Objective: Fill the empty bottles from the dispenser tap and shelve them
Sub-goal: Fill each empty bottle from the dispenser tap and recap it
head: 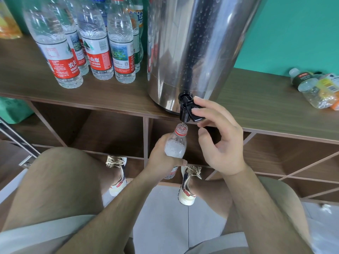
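Note:
A steel dispenser (192, 44) stands on the wooden shelf top (266, 107), its black tap (187, 109) hanging over the front edge. My right hand (218, 142) pinches the tap's lever between thumb and fingers. A thin stream of water runs from the spout into the open neck of a clear bottle (177, 142) with a red neck ring. My left hand (161, 156) grips this bottle round its body, holding it upright just below the tap. Water shows high in the bottle's shoulder.
Several water bottles with red labels (95, 52) stand on the shelf top left of the dispenser. Crumpled empty bottles (315, 88) lie at the far right. Open wooden cubbies (102, 132) sit below the shelf top. My legs and shoes are over a grey floor.

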Tool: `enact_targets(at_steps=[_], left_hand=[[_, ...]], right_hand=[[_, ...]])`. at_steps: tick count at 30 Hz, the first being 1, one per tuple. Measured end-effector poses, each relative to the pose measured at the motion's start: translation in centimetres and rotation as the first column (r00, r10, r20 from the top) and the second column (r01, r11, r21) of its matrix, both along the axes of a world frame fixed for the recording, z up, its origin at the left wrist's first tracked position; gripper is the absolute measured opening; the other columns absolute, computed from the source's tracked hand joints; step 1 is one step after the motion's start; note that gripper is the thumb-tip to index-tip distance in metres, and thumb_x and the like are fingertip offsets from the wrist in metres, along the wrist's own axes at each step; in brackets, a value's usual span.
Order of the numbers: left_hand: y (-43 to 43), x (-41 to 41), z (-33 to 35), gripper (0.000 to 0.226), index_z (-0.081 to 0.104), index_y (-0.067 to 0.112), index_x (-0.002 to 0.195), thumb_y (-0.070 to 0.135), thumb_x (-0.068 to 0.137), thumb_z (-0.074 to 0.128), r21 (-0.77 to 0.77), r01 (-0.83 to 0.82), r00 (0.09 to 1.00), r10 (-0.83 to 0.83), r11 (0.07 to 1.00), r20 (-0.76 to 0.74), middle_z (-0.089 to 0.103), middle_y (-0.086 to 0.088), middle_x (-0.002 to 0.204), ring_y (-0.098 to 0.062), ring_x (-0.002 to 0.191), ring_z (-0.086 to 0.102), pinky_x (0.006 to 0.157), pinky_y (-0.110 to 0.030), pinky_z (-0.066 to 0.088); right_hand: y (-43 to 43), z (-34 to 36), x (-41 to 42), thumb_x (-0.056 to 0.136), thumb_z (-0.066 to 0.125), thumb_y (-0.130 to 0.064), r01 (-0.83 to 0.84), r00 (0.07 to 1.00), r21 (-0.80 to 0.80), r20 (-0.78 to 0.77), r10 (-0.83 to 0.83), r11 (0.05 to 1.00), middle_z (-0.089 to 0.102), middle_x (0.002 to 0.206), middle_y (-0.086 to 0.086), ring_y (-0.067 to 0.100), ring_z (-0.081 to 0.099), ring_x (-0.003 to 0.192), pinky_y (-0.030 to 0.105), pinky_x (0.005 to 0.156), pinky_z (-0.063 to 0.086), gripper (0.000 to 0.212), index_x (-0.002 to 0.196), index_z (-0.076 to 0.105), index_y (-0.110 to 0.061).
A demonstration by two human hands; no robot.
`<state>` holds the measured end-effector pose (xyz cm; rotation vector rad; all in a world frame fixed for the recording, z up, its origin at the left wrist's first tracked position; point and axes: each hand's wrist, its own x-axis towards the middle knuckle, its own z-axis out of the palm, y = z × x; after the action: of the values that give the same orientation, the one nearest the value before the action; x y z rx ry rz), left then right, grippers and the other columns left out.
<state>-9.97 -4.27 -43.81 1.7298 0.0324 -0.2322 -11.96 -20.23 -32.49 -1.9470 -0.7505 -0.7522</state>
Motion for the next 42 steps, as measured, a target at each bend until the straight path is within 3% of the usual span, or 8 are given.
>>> enact_targets(at_steps=[30,36,42], left_hand=[[-0.05,0.11,0.06,0.087,0.045,0.04,0.132,0.013,0.067,0.096,0.059,0.017,0.999,-0.018,0.998,0.026,0.057,0.013,0.126,-0.013,0.114,0.057,0.083,-0.019,0.046],[-0.04,0.11,0.24,0.086,0.044,0.043,0.13,0.014,0.067,0.096,0.067,0.013,1.0,-0.014,0.998,0.022,0.056,0.019,0.121,-0.007,0.107,0.057,0.074,-0.012,0.041],[-0.02,0.05,0.24,0.088,0.046,0.042,0.132,0.013,0.066,0.096,0.053,0.008,1.0,-0.009,0.999,0.014,0.057,0.018,0.122,-0.007,0.109,0.057,0.076,-0.014,0.042]], right_hand=[[0.05,-0.01,0.07,0.078,0.051,0.018,-0.006,1.0,0.009,0.0,0.006,1.0,0.062,0.141,0.015,0.031,0.064,0.123,0.041,0.084,0.059,0.053,0.122,0.066,-0.006],[0.05,-0.02,0.09,0.078,0.05,0.018,-0.004,1.0,0.009,-0.005,0.004,1.0,0.062,0.141,0.015,0.03,0.064,0.123,0.043,0.083,0.059,0.053,0.122,0.067,-0.004],[0.06,0.01,0.06,0.078,0.051,0.019,-0.008,1.0,0.009,-0.003,0.008,1.0,0.062,0.142,0.015,0.03,0.064,0.124,0.042,0.084,0.059,0.053,0.123,0.066,-0.005]])
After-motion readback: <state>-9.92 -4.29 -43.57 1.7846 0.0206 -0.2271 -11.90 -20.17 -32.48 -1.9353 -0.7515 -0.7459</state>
